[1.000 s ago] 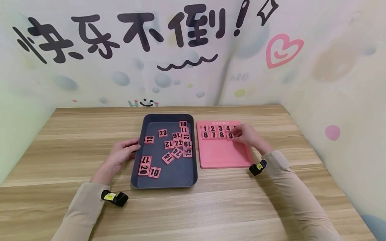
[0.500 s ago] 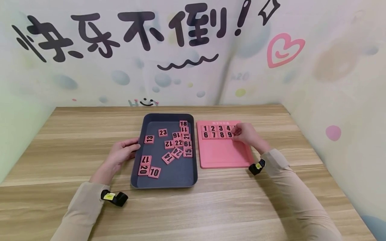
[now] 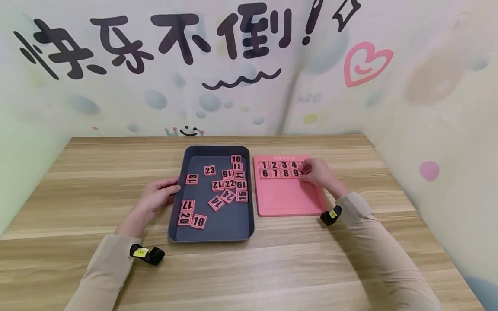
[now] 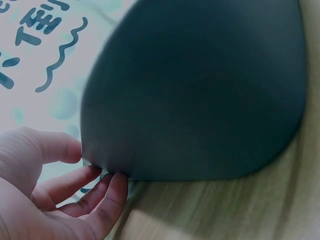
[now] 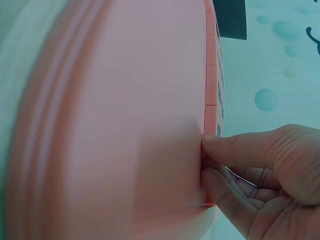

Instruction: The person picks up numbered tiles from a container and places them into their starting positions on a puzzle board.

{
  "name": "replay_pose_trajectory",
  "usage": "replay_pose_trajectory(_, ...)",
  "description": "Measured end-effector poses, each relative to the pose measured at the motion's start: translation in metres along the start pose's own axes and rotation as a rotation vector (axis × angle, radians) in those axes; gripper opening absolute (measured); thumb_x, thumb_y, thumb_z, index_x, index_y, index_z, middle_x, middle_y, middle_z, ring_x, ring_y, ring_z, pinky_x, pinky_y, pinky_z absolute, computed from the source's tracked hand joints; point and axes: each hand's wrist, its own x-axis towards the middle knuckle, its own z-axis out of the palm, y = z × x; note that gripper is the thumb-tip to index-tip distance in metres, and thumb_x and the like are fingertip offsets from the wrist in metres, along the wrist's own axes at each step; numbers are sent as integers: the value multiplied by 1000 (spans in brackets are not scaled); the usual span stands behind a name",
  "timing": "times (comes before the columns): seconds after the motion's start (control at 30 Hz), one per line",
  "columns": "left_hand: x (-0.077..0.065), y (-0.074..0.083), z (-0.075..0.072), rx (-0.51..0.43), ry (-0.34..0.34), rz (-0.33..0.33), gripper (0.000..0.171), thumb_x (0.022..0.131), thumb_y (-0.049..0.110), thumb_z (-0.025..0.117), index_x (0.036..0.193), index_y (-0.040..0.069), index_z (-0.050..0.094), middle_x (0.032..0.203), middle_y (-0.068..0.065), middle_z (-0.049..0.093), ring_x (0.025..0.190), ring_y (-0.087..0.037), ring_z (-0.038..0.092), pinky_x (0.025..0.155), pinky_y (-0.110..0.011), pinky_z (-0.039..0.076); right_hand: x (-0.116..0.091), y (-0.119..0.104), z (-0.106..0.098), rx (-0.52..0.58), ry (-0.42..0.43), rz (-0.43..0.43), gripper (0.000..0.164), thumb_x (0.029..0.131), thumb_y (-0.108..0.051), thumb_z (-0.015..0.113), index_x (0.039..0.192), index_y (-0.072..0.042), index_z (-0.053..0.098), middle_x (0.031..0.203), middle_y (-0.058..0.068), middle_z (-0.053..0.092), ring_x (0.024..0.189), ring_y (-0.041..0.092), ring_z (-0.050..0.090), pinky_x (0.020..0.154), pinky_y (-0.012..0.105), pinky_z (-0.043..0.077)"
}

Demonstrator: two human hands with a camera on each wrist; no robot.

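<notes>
In the head view, my left hand (image 3: 154, 198) is at the left side of a dark grey tray (image 3: 225, 220). The left wrist view shows its thumb at the tray's edge, with bent fingers against the wall below. My right hand (image 3: 320, 176) is over the right part of a pink number-puzzle board (image 3: 288, 196). Its thumb and fingers are bent at the right end of the second row, on the number 9 tile (image 3: 295, 173). Tiles 1 to 4 and 6 to 9 lie in two rows. The right hand mostly covers the tile right of 4.
Several loose pink number tiles lie in the tray, such as the 10 (image 3: 199, 221), the 13 (image 3: 192, 179) and the 23 (image 3: 209, 170). Tray and board stand side by side on a wooden table (image 3: 241, 276), before a decorated wall (image 3: 241, 103).
The number 9 tile sat slightly askew and lower a second ago; now it lines up with the 8. My right hand has shifted only slightly. My left hand stays at the tray.
</notes>
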Motion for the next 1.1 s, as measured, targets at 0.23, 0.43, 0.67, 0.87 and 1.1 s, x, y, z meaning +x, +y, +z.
replay_pose_trajectory(0.23, 0, 0, 0, 1, -2, 7, 49, 94, 9, 52, 139, -4, 39, 141, -24, 38, 85, 4, 57, 75, -16, 50, -1, 1, -1, -6, 1, 3, 19, 74, 6, 73, 89, 9, 61, 85, 20, 63, 80, 29, 60, 72, 38, 52)
replay_pose_trajectory(0.43, 1, -1, 0, 0, -9, 8, 49, 94, 9, 52, 140, -4, 38, 142, -24, 38, 85, 4, 57, 75, -16, 50, -4, -6, -4, -13, 16, -19, 23, 72, 4, 75, 90, 9, 61, 85, 19, 63, 79, 29, 60, 73, 38, 52)
replay_pose_trajectory(0.67, 1, -1, 0, -2, -5, 4, 49, 94, 10, 53, 140, -3, 38, 142, -24, 38, 85, 4, 57, 74, -16, 50, -11, -42, 0, 26, 31, -59, 27, 76, -2, 74, 98, 8, 62, 89, 19, 65, 82, 29, 61, 75, 39, 52)
replay_pose_trajectory(0.87, 0, -1, 0, -1, 5, -13, 50, 94, 10, 54, 140, -2, 39, 142, -24, 38, 83, 5, 58, 75, -15, 50, -21, -77, 20, 74, 17, -177, 26, 78, -3, 74, 100, 7, 63, 93, 18, 65, 83, 26, 62, 75, 35, 53)
replay_pose_trajectory(1.1, 0, 0, 0, -4, 7, -15, 51, 94, 11, 54, 140, -2, 39, 142, -24, 38, 82, 5, 58, 75, -15, 50, -28, -111, 45, 157, -18, -289, 23, 79, -4, 73, 97, 6, 63, 91, 16, 65, 79, 20, 62, 71, 28, 54)
